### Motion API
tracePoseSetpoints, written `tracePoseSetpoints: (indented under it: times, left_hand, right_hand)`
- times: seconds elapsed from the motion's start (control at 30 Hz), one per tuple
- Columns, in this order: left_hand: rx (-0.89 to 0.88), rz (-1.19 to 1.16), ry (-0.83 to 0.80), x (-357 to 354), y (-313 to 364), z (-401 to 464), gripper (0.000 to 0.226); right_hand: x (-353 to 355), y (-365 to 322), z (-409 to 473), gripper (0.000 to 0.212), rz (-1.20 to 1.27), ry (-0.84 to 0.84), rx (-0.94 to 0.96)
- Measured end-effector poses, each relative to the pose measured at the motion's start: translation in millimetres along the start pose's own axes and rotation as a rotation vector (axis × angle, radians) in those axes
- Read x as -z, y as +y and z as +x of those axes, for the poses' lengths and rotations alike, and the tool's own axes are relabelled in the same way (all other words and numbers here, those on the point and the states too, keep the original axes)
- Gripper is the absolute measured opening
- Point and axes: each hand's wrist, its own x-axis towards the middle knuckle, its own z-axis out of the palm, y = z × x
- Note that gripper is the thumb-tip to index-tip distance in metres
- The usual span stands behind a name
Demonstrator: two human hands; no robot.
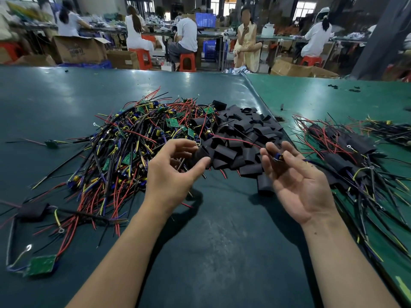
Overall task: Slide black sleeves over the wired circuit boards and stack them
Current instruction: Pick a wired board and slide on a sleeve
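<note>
My left hand [171,174] pinches a black sleeve [201,153] between thumb and fingers, just above the table. My right hand [295,181], palm up, holds a wired circuit board [278,157] with a blue part at its fingertips; a red wire [235,140] runs from it toward the sleeve. A big tangle of unsleeved wired boards [133,138] lies to the left. A heap of empty black sleeves [244,134] sits behind both hands. Sleeved boards lie stacked [347,156] at the right.
The dark green table [211,241] joins a lighter green mat [322,96] on the right. A loose green board [42,264] with wires lies near left. One sleeved board [33,211] lies at the left edge. Several people sit at benches beyond the table.
</note>
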Motion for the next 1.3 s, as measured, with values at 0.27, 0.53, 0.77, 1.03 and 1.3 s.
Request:
tracePoseSetpoints:
  times: [0.27, 0.53, 0.77, 1.03, 1.3]
  left_hand:
    - [-0.046, -0.005, -0.023, -4.4, -0.4, -1.9, 0.033]
    - [-0.084, 0.02, 0.059, -0.3, 1.1, 1.7, 0.032]
    - [-0.114, 0.054, 0.036, -0.2, 1.7, 0.9, 0.032]
    - [-0.109, 0.08, 0.042, 2.6, 5.5, 0.8, 0.034]
    - [-0.115, 0.1, 0.108, 4.1, 10.2, 1.3, 0.033]
  right_hand:
    - [-2.9, 2.0, 0.3, 0.017, -0.147, 0.049, 0.008]
    - [-3.9, 2.8, 0.4, 0.024, -0.204, 0.074, 0.058]
    - [-0.2, 2.0, 3.2, 0.031, -0.175, 0.089, 0.113]
    - [0.3, 2.1, 1.1, 0.046, -0.289, -0.003, 0.113]
    - [-1.7, 4.7, -1.3, 0.043, -0.35, -0.027, 0.087]
